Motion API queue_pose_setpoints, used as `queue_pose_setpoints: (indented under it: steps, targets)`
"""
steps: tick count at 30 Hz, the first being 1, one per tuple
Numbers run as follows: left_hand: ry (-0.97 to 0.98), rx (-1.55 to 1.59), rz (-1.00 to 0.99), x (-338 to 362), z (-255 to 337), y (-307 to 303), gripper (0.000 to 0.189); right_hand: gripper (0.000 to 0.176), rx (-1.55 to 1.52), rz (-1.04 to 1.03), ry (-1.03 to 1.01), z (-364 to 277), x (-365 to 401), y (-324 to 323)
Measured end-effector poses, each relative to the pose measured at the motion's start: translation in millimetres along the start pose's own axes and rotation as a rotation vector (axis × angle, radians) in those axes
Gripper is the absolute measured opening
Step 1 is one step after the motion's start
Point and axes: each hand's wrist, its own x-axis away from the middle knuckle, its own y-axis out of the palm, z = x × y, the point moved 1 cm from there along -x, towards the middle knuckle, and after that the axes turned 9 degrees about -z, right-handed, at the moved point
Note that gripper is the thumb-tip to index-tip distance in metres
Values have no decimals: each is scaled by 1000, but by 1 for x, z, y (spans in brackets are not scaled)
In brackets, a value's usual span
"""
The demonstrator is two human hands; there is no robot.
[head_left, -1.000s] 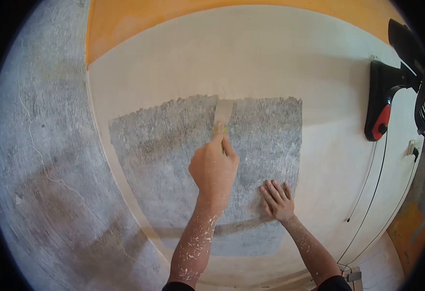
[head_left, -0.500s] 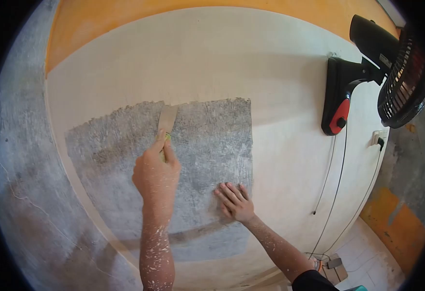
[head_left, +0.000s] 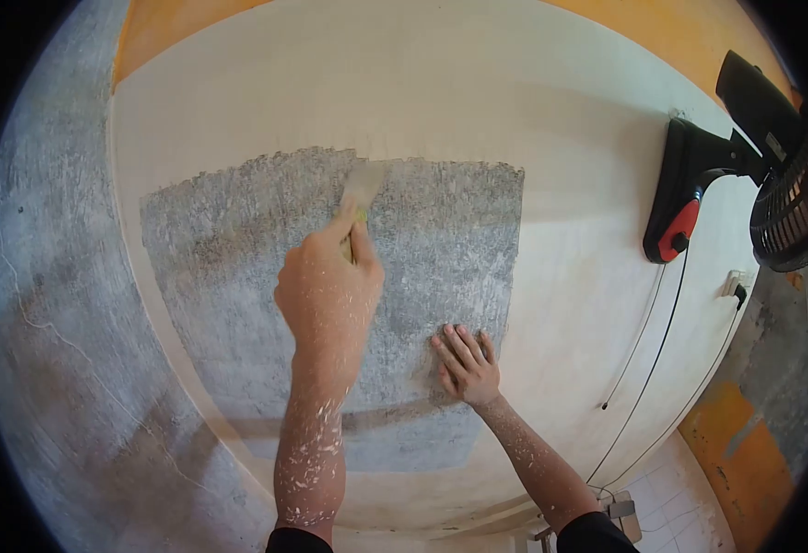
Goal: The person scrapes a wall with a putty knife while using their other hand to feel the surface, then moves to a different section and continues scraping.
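Observation:
My left hand (head_left: pixel 332 286) is closed around the handle of a putty knife (head_left: pixel 363 187). The blade lies against the wall at the upper edge of a rough grey patch (head_left: pixel 404 267), where it meets the cream coating (head_left: pixel 386 83). White flakes cover the back of this hand and the forearm. Lower and to the right, my right hand (head_left: pixel 471 369) rests on the grey patch near its right edge, with its fingers spread and nothing held.
A black wall fan (head_left: pixel 786 217) with a red-and-black base hangs at the upper right, cords dangling below it. A plug sits in a socket (head_left: pixel 736 288) at the right. Bare grey wall (head_left: pixel 54 276) is on the left; tiled floor shows lower right.
The view has shifted, so the fan sits further right. The putty knife remains at the patch's upper edge, its blade now more tilted. My right hand still rests on the wall.

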Motion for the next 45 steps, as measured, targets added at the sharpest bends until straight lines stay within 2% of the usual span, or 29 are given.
queue_pose_setpoints:
  steps: [6,9,12,15,18,24,30,33,36,42,45]
  targets:
    - [-76,28,-50,6,4,-6,29,48,31,0,-1,0,0,2]
    - [-94,-56,-54,2,4,4,29,48,50,9,3,-1,0,2]
    - [-31,-22,-41,6,-1,-4,30,48,28,5,4,-1,-1,1]
    - [41,-58,99,2,-3,11,24,49,17,9,5,-1,-2,0]
    - [68,-43,102,6,-7,3,24,49,11,24,5,-1,-1,2]
    - [-30,-61,-32,6,1,-5,30,49,20,19,2,0,3,2]
    - [-39,-84,-69,8,-6,-12,30,51,16,31,-5,0,-1,0]
    - [17,-46,43,-3,-8,2,28,51,18,35,-1,-2,0,3]
    - [47,-73,22,1,-10,-11,28,51,14,17,-1,-1,3,2]
    - [-37,-55,-34,-2,-4,-14,32,51,0,14,-5,1,2,3]
    - [47,-29,65,-11,-7,-1,30,51,-6,18,-4,2,-2,6]
